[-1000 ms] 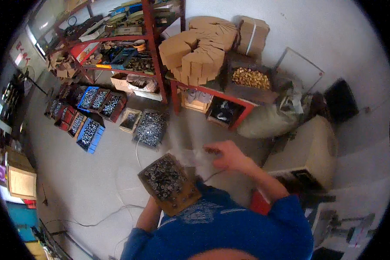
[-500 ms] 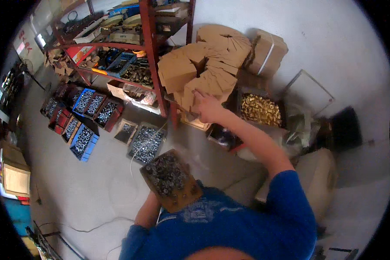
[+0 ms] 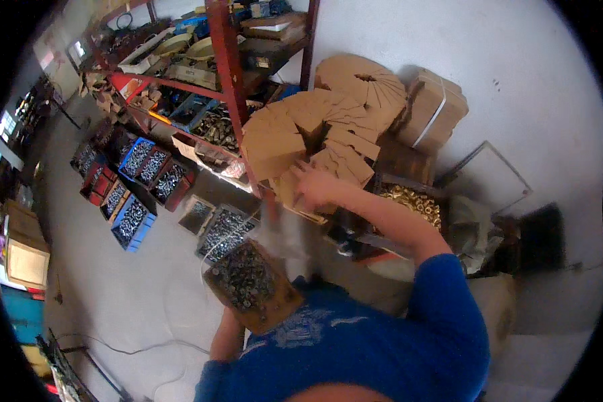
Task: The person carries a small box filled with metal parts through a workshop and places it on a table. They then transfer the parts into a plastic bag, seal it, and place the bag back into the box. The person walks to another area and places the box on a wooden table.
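Observation:
My left hand [image 3: 230, 323] is mostly hidden beneath a brown, worn bin [image 3: 282, 307], supporting it in front of my body. Dark metal nuts or ring-shaped parts [image 3: 246, 278] fill much of the bin. Out ahead, my right hand [image 3: 316, 185] reaches to the near side of a fanned stack of folded cardboard boxes [image 3: 272, 145]. Its fingers look spread against the cardboard, thumb apart from them; the tips are partly blurred.
A red metal shelf [image 3: 225, 67] with trays of parts stands at the far left. Several bins of metal parts, one blue [image 3: 132, 231], line the floor. Brass-coloured fittings [image 3: 412, 201] fill a crate beside my right forearm. Strapped cardboard [image 3: 432, 110] leans against the wall.
The view has shifted, so the shelf and cardboard appear lower. My right hand stays at the cardboard stack, its fingers slightly moved. The bin in my left hand has shifted a little left.

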Demonstrator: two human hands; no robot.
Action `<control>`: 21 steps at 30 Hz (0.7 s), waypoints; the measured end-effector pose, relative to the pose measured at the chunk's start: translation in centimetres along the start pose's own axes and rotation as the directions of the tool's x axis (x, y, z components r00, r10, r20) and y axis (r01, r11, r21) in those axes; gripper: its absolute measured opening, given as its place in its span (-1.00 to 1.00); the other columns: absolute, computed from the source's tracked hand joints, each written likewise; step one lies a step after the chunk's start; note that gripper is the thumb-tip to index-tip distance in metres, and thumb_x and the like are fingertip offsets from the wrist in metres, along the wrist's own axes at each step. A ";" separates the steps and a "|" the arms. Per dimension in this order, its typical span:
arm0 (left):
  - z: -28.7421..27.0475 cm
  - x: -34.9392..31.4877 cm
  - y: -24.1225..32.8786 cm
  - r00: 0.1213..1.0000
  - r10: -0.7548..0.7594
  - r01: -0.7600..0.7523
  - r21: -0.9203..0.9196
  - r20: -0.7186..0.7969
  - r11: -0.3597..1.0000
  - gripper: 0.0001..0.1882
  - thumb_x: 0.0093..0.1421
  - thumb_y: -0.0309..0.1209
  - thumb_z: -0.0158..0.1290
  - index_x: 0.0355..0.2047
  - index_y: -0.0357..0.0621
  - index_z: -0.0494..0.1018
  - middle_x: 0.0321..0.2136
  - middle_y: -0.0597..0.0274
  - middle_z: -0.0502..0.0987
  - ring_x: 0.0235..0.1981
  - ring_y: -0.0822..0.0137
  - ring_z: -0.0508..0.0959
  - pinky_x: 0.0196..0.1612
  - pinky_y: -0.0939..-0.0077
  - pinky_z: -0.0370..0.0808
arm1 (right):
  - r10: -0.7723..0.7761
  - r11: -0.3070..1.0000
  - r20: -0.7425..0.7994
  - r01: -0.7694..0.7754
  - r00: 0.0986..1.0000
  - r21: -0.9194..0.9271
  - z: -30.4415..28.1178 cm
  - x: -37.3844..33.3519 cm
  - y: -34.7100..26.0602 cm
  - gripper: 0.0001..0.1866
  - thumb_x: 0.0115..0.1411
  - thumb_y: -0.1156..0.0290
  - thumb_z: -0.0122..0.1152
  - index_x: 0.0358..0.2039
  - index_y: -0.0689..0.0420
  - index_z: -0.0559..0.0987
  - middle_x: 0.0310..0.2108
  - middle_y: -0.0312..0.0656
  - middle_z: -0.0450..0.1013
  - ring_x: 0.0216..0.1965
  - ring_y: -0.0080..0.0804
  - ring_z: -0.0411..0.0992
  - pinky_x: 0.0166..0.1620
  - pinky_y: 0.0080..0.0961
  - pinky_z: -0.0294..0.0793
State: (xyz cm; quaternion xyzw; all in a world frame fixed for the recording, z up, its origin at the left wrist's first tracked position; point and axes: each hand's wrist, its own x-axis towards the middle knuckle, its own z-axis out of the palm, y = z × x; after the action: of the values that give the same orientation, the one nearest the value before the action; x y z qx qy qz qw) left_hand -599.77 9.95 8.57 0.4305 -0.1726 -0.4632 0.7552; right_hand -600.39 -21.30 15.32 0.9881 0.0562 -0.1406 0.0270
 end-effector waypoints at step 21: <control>2.4 4.2 -0.9 0.998 0.049 -0.041 0.181 -0.040 0.983 -0.66 0.25 -0.36 -0.31 0.03 -0.11 0.14 -0.06 0.22 0.27 0.00 0.37 0.24 0.10 0.52 0.15 | 0.002 0.948 -0.143 0.043 0.990 0.315 0.6 -0.1 3.7 -0.53 -0.47 0.16 0.25 -0.36 -0.18 0.62 0.13 0.18 0.01 0.13 -0.01 0.07 0.08 -0.07 0.09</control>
State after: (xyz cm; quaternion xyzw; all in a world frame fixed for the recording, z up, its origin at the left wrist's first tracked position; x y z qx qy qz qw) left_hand -599.77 5.04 8.62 0.5033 -0.2067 -0.4188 0.7270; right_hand -600.19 -25.03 14.91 0.9864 0.0449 -0.0779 -0.1379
